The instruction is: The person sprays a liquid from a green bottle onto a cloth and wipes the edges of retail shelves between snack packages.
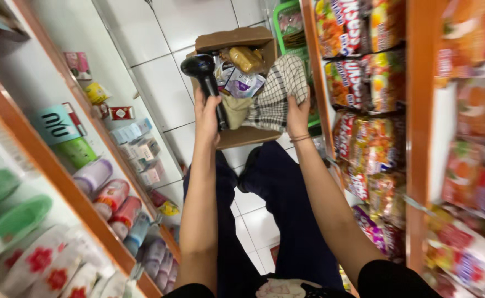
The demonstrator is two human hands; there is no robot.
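Hands meet over an open cardboard box [237,138] on the white-tiled floor [159,94] of a narrow shop aisle, seen from the head camera. The left hand [206,118] is wrapped tight round the grip of a black handheld scanner [203,74], its head raised over the box, apparently to face the goods inside. The right hand [296,116] pinches a black-and-white checked cloth [278,91] draped over the box's right rim. Foil pouches [242,83] lie inside. On the left shelves stand pink and green tubs [110,196] and small cartons [140,152]; on the right hang red and orange snack packets [358,77]. A green basket [289,27] sits far beyond.
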